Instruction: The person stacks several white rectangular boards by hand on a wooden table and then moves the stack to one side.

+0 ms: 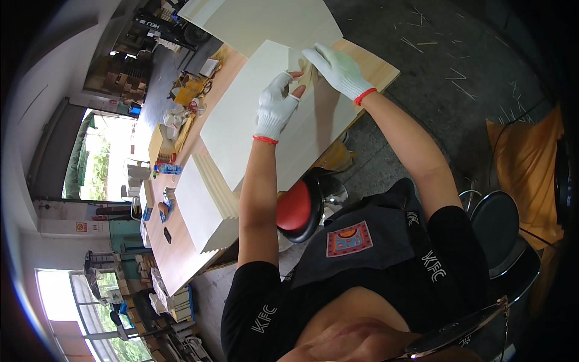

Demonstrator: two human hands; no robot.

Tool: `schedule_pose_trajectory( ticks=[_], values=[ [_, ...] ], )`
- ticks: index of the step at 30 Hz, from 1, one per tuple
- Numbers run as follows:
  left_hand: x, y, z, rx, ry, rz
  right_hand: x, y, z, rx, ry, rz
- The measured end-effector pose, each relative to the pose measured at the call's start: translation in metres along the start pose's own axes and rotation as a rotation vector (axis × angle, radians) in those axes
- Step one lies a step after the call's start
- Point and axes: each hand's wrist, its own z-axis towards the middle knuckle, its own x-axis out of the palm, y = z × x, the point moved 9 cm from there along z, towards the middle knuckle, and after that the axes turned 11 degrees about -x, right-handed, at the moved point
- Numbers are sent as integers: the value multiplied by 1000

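Observation:
A large white panel (241, 114) lies across the wooden table in front of me. My left hand (276, 107), in a white knitted glove with a red cuff, is over it. Bare thumb and finger tips poke out of this glove, spread apart beside a pale, narrow strip-like piece (306, 77). What that piece is, I cannot make out. On its other side, my right hand (339, 67), gloved the same way, reaches over the panel's far right part with fingers stretched out. Its palm side is hidden.
A stack of white boards (208, 199) stands near left, and another pale board (265, 24) lies at the far end. Along the table's left side are a bottle (167, 169), a phone (167, 235) and a yellow box (188, 89). A red stool (295, 205) stands below the near edge.

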Motion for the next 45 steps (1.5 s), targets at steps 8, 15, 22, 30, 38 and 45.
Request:
schedule_pose_trajectory(
  ticks=[8,15,22,30,38,45],
  values=[
    [-6,-10,-2,83,-124,53,-3,9,2,-2,79,-11],
    [5,4,4,-37,2,38,-1,-2,1,-1,42,-31],
    [0,-6,-3,-31,-24,94,1,-2,2,79,122,-47],
    [-6,0,3,58,-120,52,0,2,2,67,155,3],
    [3,-4,1,8,-29,105,1,-3,1,34,75,-8],
    [2,4,2,-16,-25,37,3,-4,2,77,133,0]
  ],
)
